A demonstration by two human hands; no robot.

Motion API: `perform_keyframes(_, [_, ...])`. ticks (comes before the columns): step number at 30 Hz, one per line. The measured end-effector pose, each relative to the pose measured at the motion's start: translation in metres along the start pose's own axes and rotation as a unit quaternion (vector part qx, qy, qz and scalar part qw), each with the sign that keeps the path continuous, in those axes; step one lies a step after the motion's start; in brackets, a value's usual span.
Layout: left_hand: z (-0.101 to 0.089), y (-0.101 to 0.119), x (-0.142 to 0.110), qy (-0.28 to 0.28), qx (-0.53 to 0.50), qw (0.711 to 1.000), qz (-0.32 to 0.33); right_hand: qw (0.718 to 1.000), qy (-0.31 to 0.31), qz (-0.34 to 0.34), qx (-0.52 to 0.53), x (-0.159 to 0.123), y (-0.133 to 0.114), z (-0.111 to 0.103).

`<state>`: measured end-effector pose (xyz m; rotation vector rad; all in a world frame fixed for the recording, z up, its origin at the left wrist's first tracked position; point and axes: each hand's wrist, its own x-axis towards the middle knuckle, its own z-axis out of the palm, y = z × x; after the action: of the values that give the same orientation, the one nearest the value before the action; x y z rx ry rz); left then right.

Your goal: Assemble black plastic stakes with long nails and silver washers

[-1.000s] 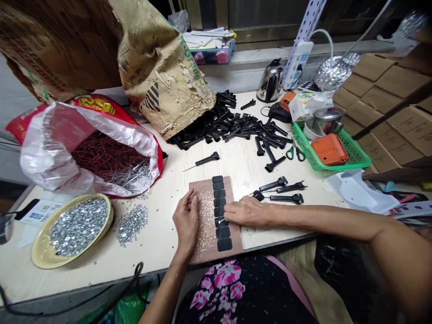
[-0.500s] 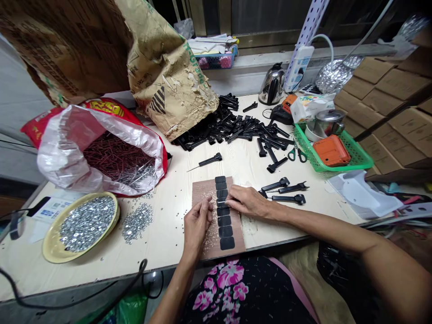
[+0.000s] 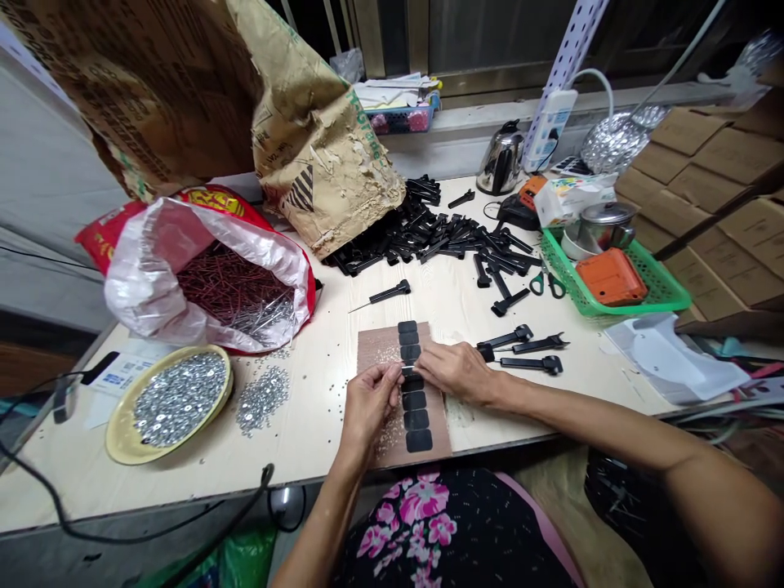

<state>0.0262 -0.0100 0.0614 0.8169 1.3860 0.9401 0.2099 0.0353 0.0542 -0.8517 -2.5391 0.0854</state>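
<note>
Slim shiny piece (image 3: 407, 370) is pinched between fingertips of left hand (image 3: 367, 400) and right hand (image 3: 459, 372); probably light, stiff, slippery, best gripped at its ends.

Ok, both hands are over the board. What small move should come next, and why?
I'd probably steady the thin pale sliver with the left hand, then shift it slightly only if needed. The fingers of the right hand are right beside it, above the column of black pads, and whether either hand grips it firmly is hard to tell.
</note>
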Motion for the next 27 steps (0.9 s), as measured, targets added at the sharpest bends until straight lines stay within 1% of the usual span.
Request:
perform_keyframes(2, [-0.0001, 0.0022, 0.001, -0.02, -0.006, 0.999, -0.039, 0.994, 0.018, -0.067, -0.086, -0.0028, 0.0001, 0.0032])
perform_keyframes(3, [0.0001, 0.003, 0.0016, -0.025, -0.007, 0.998, -0.05, 0.989, 0.024, -0.094, -0.11, -0.0036, -0.0001, 0.0039])
perform_keyframes(5, [0.0007, 0.0037, 0.0026, -0.017, 0.005, 0.999, -0.044, 0.984, 0.028, -0.113, -0.134, -0.0043, -0.001, 0.0038])
perform_keyframes(7, [0.0013, 0.0037, 0.0038, 0.006, 0.018, 1.0, -0.019, 0.985, 0.025, -0.101, -0.14, -0.0043, -0.0023, 0.0021])
perform_keyframes(8, [0.0014, 0.0037, 0.0044, 0.008, 0.017, 1.0, -0.016, 0.986, 0.02, -0.093, -0.139, -0.0044, -0.003, 0.001])
perform_keyframes(9, [0.0014, 0.0037, 0.0052, -0.001, 0.009, 1.0, -0.025, 0.987, 0.015, -0.085, -0.136, -0.0046, -0.0035, -0.0001])
perform_keyframes(12, [0.0013, 0.0041, 0.0072, -0.052, -0.03, 0.995, -0.082, 0.99, 0.005, -0.077, -0.117, -0.0056, -0.0039, -0.0022])
perform_keyframes(14, [0.0022, 0.0042, 0.0076, -0.06, -0.041, 0.993, -0.091, 0.993, 0.004, -0.068, -0.1, -0.006, -0.0037, -0.002])
perform_keyframes(18, [0.0057, 0.0045, 0.0062, -0.022, -0.043, 0.998, -0.039, 0.995, 0.018, -0.025, -0.09, -0.0055, -0.0044, 0.0021])
perform_keyframes(20, [0.0063, 0.0051, 0.0058, -0.023, -0.051, 0.998, -0.03, 0.995, 0.029, -0.009, -0.099, -0.0053, -0.0056, 0.0046])
perform_keyframes(24, [0.0054, 0.0045, 0.0054, -0.049, -0.054, 0.997, -0.035, 0.992, 0.041, -0.003, -0.119, -0.0052, -0.0083, 0.0062])
perform_keyframes(25, [0.0053, 0.0038, 0.0049, -0.044, -0.043, 0.998, -0.024, 0.992, 0.041, -0.004, -0.122, -0.0051, -0.0089, 0.0059])
perform_keyframes(27, [0.0058, 0.0023, 0.0034, -0.015, 0.0, 1.0, 0.014, 0.992, 0.038, -0.003, -0.123, -0.0047, -0.0097, 0.005])
